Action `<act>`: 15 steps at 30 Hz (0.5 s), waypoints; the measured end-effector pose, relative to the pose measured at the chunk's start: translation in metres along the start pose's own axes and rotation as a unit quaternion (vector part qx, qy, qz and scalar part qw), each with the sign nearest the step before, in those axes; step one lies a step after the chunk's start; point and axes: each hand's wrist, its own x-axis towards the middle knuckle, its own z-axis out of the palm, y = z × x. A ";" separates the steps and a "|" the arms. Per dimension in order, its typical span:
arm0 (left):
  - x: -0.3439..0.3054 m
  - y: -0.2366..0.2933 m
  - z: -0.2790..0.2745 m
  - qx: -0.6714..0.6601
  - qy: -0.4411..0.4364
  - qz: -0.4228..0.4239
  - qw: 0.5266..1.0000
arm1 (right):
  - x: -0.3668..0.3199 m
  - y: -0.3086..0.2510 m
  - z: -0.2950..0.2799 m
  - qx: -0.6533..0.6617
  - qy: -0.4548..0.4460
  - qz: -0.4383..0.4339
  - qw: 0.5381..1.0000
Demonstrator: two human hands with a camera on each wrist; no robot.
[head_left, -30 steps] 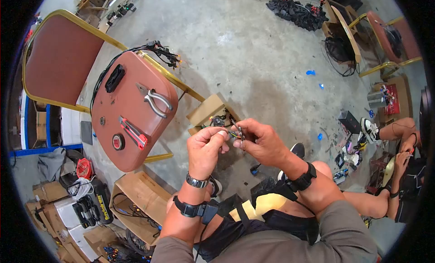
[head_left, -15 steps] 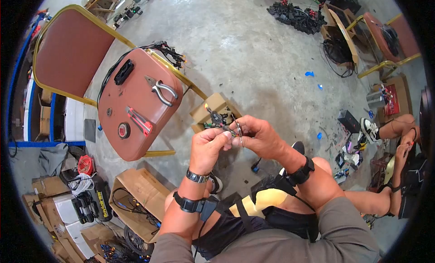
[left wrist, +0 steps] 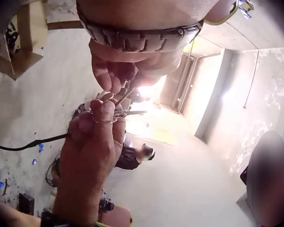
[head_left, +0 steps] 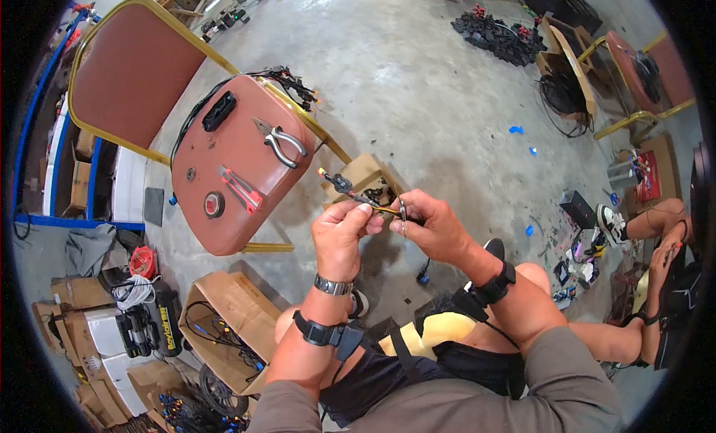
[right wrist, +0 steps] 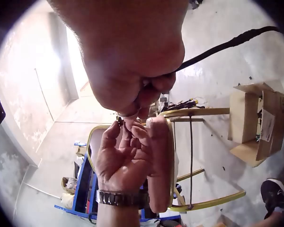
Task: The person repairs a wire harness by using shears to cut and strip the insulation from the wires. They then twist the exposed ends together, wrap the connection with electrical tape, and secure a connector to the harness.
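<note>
My left hand (head_left: 341, 230) pinches a thin wire cable between thumb and fingertips. The cable's black connector (head_left: 341, 184), with an orange tip, sticks out above that hand. Close beside it, my right hand (head_left: 426, 226) holds small metal scissors (left wrist: 131, 112), one loop round the thumb. Their blades point past the fingertips, near the wire in the left wrist view. From the right hand a black sleeved cable (left wrist: 28, 145) trails away. In the right wrist view the left hand (right wrist: 125, 161) faces up, its fingertips almost at the right hand.
A chair seat (head_left: 257, 161) on the left bears pliers (head_left: 280, 143), a red utility knife (head_left: 240, 190), a tape roll (head_left: 214, 204) and a black part. An open carton (head_left: 362, 172) stands beyond my hands, another box (head_left: 231, 314) lower left. A seated person (head_left: 656, 261) is at right.
The cable's orange-tipped connector has come up into view above my left hand and now points up-left. Both hands stay close together; the head view has shifted slightly.
</note>
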 end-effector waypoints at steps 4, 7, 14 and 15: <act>0.004 -0.001 0.005 -0.033 0.035 -0.031 0.998 | 0.000 -0.004 0.000 -0.023 0.028 -0.040 0.999; 0.007 -0.006 0.007 -0.046 0.034 -0.028 0.998 | 0.001 -0.009 -0.005 -0.088 0.040 -0.085 0.992; 0.013 -0.008 0.007 -0.109 0.004 0.013 0.994 | 0.000 -0.008 -0.005 0.075 -0.045 0.054 0.995; 0.015 -0.007 0.006 -0.104 -0.020 0.023 0.994 | 0.001 -0.008 -0.006 0.143 -0.061 0.098 0.983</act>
